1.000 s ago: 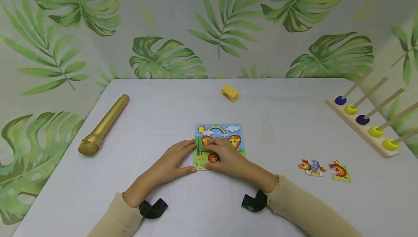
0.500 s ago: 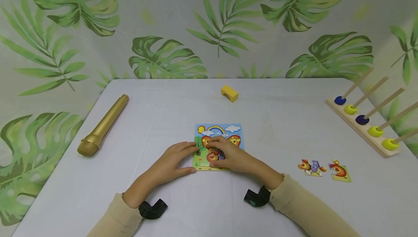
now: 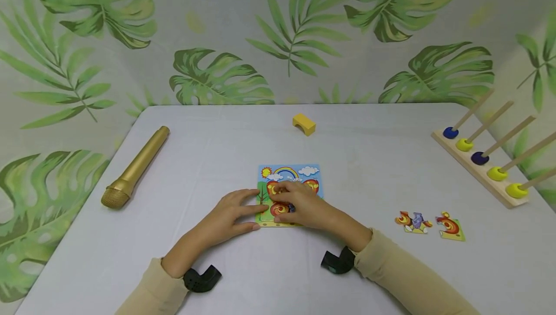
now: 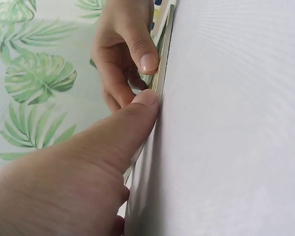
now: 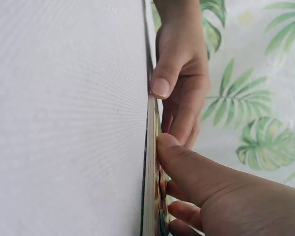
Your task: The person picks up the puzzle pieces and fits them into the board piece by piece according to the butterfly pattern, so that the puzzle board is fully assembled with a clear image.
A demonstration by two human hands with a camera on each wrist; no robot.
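A colourful square puzzle board [image 3: 290, 172], with a sun, a rainbow and clouds printed on it, lies flat on the table's middle. At its left edge rests my left hand [image 3: 221, 218], fingers extended; the thumb touches the lower left corner, and a fingertip reaches onto the board. Over the board, my right hand [image 3: 306, 205] pinches a puzzle piece with a red-orange swirl [image 3: 279, 209] between thumb and curled fingers. Its palm hides the board's lower right. The right wrist view shows the thumb [image 5: 168, 141] low against the board's edge. Two loose puzzle pieces [image 3: 413, 222] [image 3: 451, 227] lie to the right.
A gold microphone [image 3: 136, 168] lies at the left. The yellow arch block [image 3: 304, 124] sits at the back. On the right stands a wooden peg rack [image 3: 473, 170] with blue and yellow beads. A leaf-patterned cloth [image 3: 217, 78] hangs behind the white table.
My right hand has shifted slightly over the board, and the swirl piece now lies lower left among the others. A left fingertip has slid further onto the board.
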